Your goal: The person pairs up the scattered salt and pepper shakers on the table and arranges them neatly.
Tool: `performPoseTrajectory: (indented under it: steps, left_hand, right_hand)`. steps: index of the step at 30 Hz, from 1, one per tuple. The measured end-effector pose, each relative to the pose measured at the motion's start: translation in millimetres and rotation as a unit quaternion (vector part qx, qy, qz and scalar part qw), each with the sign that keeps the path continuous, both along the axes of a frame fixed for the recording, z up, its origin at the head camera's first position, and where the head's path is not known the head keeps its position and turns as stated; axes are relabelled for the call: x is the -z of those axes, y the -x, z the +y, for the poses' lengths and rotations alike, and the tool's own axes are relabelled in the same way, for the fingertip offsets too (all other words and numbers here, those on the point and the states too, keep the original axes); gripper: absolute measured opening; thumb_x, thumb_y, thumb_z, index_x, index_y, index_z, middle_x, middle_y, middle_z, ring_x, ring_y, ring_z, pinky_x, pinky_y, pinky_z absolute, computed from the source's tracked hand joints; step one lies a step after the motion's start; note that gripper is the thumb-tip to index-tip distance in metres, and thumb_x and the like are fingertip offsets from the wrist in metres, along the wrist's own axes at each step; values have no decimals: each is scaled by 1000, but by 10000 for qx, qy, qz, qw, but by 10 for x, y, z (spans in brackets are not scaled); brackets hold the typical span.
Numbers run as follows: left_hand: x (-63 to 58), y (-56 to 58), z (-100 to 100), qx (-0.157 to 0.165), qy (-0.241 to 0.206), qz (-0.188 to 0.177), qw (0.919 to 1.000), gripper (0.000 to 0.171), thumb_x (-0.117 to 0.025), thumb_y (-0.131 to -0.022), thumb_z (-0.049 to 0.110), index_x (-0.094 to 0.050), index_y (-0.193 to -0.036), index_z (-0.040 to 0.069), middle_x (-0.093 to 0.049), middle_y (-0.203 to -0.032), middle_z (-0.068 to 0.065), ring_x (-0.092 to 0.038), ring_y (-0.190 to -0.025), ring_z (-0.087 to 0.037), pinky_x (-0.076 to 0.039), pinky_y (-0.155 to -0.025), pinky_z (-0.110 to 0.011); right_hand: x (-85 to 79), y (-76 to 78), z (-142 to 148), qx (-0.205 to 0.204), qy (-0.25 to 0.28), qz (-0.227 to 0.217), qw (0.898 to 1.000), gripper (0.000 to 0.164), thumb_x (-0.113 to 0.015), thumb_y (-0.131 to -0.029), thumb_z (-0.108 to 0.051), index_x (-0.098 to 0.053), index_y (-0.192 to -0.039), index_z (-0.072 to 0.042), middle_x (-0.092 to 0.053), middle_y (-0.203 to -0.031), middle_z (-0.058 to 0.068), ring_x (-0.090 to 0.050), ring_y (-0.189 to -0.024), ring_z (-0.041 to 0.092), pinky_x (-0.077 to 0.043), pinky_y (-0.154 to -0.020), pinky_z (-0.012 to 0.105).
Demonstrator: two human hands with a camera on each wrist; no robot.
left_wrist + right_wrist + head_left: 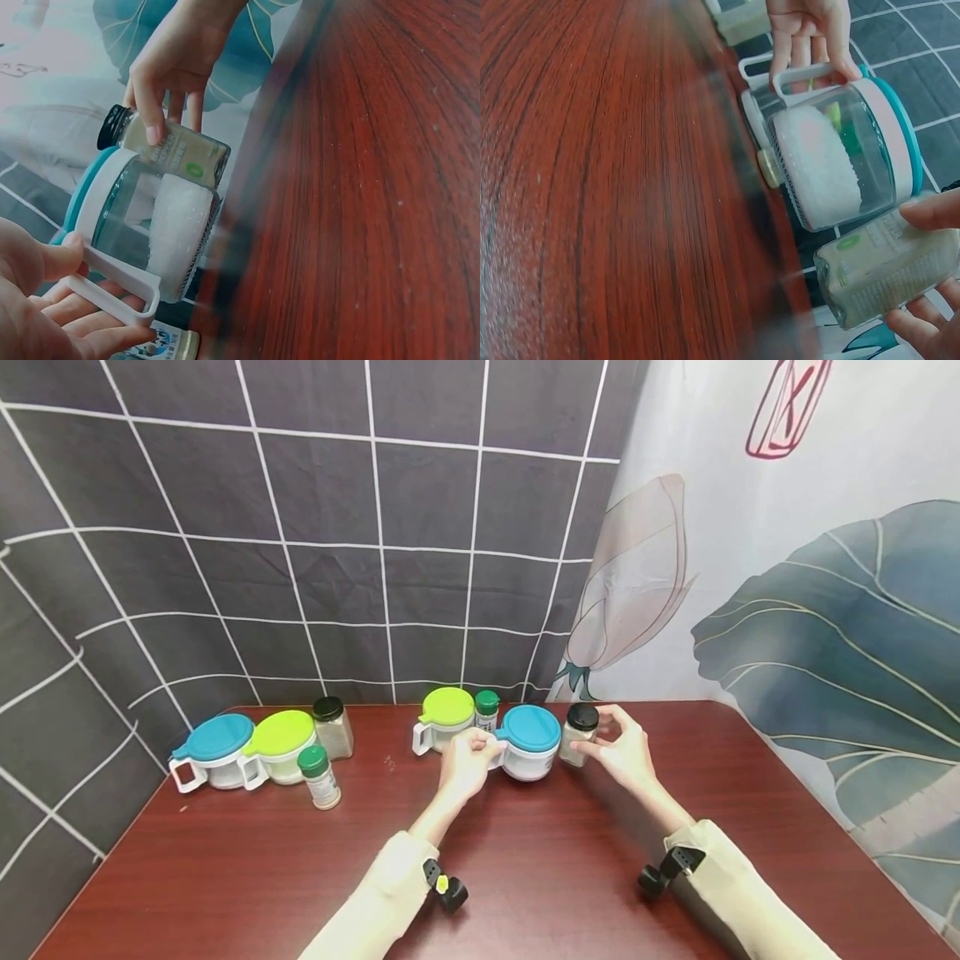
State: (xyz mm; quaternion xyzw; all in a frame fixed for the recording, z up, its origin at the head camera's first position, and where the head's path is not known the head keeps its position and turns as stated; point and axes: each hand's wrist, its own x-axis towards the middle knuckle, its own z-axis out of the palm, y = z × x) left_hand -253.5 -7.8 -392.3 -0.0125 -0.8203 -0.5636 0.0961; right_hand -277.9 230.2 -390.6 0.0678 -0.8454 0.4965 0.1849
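My left hand (468, 763) pinches the white handle of a clear seasoning jar (180, 232) with a blue lid (531, 728) and white grains inside. Thumb on top and fingers beneath the handle show in the left wrist view. In my right hand (624, 750) is a square glass spice jar (889, 262) with a black cap (582, 717) and pale powder, gripped between thumb and fingers. The two jars stand side by side, close together. Just left of them, partly behind my left hand, are a green-capped shaker (487, 706) and a seasoning jar with a lime-green lid (448, 706).
At the table's left stand another blue-lidded jar (221, 739), a lime-lidded jar (283, 735), a black-capped spice jar (334, 731) and a green-capped shaker (320, 781). A grey tile-patterned cloth (315, 585) hangs behind the red-brown table (547, 877), with a flower-patterned one at right.
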Motion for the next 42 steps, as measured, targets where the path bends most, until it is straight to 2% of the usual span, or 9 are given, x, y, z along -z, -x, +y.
performPoseTrajectory:
  steps: [7,9,12,15,23,26,33,39,42]
  left_hand:
    - [19,36,23,-29,14,-4,10000,13,-72,-84,17,-70,-85,3,-75,-89,-14,-70,-88,-25,-51,-74,-31]
    - [32,44,29,-30,59,31,10000,13,-72,-84,16,-71,-85,3,-75,-88,-14,-70,-87,-26,-52,-73,-32]
    - [43,57,40,-59,96,29,9999,14,-73,-83,18,-71,-84,4,-75,-88,-13,-70,-87,-25,-51,-73,-31]
    - [44,69,49,-79,148,28,9999,14,-73,-83,19,-72,-84,6,-75,-87,-12,-70,-88,-25,-51,-73,-31]
    - [27,117,99,-113,46,85,9999,13,-73,-83,18,-71,-83,5,-75,-86,-12,-71,-87,-25,-51,-75,-32]
    - [49,137,140,-183,-51,188,9996,12,-72,-83,16,-71,-83,4,-75,-84,-12,-71,-84,-25,-51,-72,-30]
    - [95,148,215,-314,-91,356,9988,11,-74,-81,13,-71,-81,2,-75,-80,-12,-72,-81,-25,-51,-68,-27]
    - [107,177,252,-328,-104,298,9990,12,-75,-80,13,-71,-80,3,-75,-80,-13,-71,-81,-25,-50,-68,-27]
    - [109,203,273,-372,-110,314,9988,12,-75,-80,14,-71,-80,3,-74,-80,-12,-71,-80,-24,-50,-67,-26]
  right_hand:
    - [7,36,34,114,-189,-123,9997,52,-85,-68,-8,-61,-113,-7,-67,-98,14,-60,-78,1,-53,-77,15]
    - [18,49,47,141,-227,-136,9996,51,-85,-68,-8,-61,-114,-6,-67,-98,15,-60,-80,4,-53,-77,16]
    - [35,63,57,156,-230,-156,9995,51,-85,-69,-8,-61,-114,-5,-67,-99,15,-60,-83,7,-56,-81,25]
    - [43,78,59,164,-189,-181,9995,51,-84,-69,-7,-61,-114,-6,-66,-99,15,-59,-83,5,-56,-82,29]
    - [35,117,93,94,-164,-53,9998,50,-84,-68,-6,-61,-113,-6,-67,-97,13,-59,-78,-2,-54,-76,16]
    - [39,127,123,126,-213,-46,9997,50,-84,-69,-7,-61,-113,-6,-67,-98,13,-59,-79,-1,-53,-77,16]
    - [64,122,163,215,-310,-165,9992,50,-84,-70,-8,-62,-115,-5,-68,-100,15,-59,-82,2,-55,-80,23]
    - [76,150,191,312,-375,-258,9985,50,-83,-71,-9,-61,-116,-6,-67,-101,15,-58,-83,0,-51,-77,13]
    - [73,171,201,362,-365,-278,9983,51,-84,-70,-10,-62,-116,-6,-67,-102,15,-59,-83,1,-50,-76,12]
